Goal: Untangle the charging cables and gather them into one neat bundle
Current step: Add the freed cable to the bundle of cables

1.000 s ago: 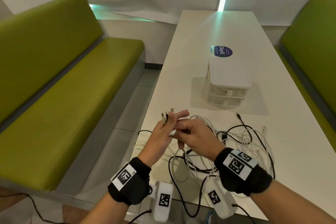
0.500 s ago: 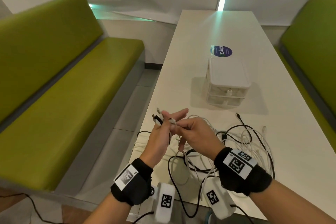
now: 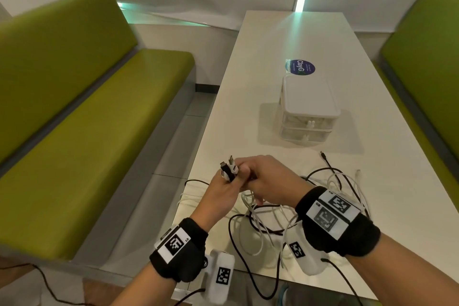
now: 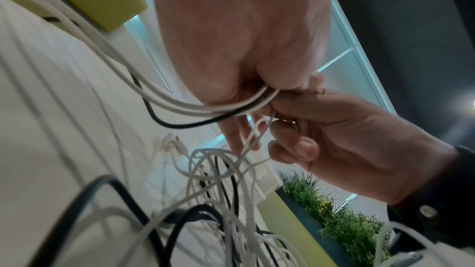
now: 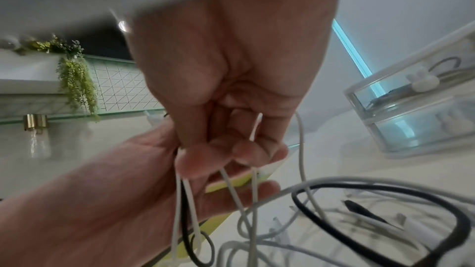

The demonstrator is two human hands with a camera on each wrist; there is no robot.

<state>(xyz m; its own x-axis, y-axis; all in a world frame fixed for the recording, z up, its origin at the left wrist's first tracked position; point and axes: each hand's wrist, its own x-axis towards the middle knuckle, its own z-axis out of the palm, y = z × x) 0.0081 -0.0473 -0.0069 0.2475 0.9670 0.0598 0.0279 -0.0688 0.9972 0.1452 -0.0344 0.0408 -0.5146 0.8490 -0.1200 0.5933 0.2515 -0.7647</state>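
Head view: the left hand (image 3: pixel 221 192) grips a clutch of plug ends, about four, black and white, while the right hand (image 3: pixel 268 181) pinches thin white strands beside it. The limp, light black and white charging cables (image 3: pixel 323 196) sprawl by the white surface's (image 3: pixel 260 40) near edge. I'd say they snag easily; hold near the plugs. Strand count: cannot tell.

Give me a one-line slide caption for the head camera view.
Left hand grips cable plugs while right hand works the tangled cables on a white table.
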